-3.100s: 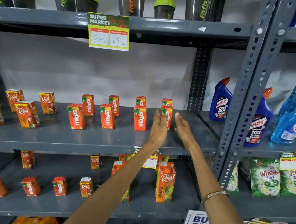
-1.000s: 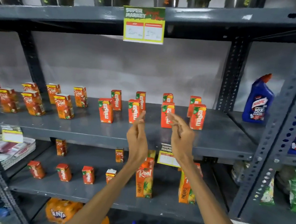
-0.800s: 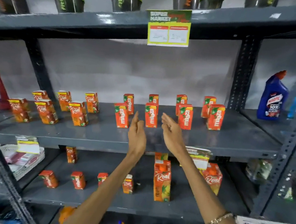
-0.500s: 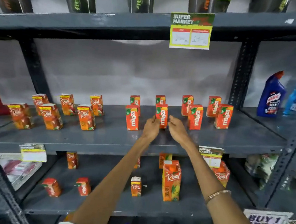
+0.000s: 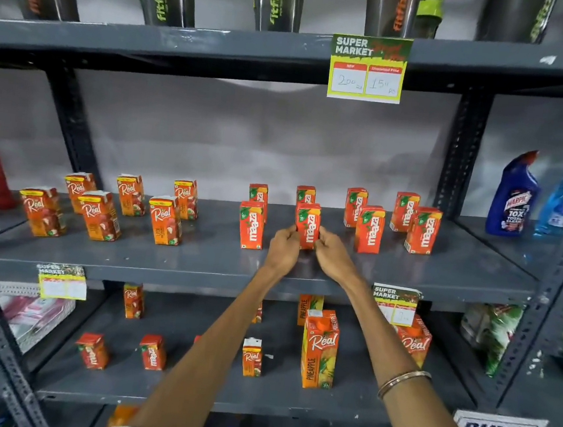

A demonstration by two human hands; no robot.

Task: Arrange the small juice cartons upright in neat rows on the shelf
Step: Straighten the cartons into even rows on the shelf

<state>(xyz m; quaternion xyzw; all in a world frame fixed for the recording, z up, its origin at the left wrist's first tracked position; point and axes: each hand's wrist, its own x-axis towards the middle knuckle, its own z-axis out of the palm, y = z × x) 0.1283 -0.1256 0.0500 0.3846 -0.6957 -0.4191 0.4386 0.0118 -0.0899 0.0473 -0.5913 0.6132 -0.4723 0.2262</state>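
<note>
Grey metal shelf (image 5: 200,257), Maaza cartons upright in two rows, left hand (image 5: 283,248) and right hand (image 5: 332,256) pinching one front-row Maaza carton (image 5: 307,224) between them, Real cartons (image 5: 164,219) standing at left.

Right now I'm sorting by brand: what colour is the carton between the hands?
Red-orange Maaza carton, green accents; head view.

One head-worn view looks forward and slightly down at a grey metal shelf (image 5: 439,273) from arm's reach; both forearms enter from 6 o'clock, the upper shelf edge spans 12 o'clock.
</note>
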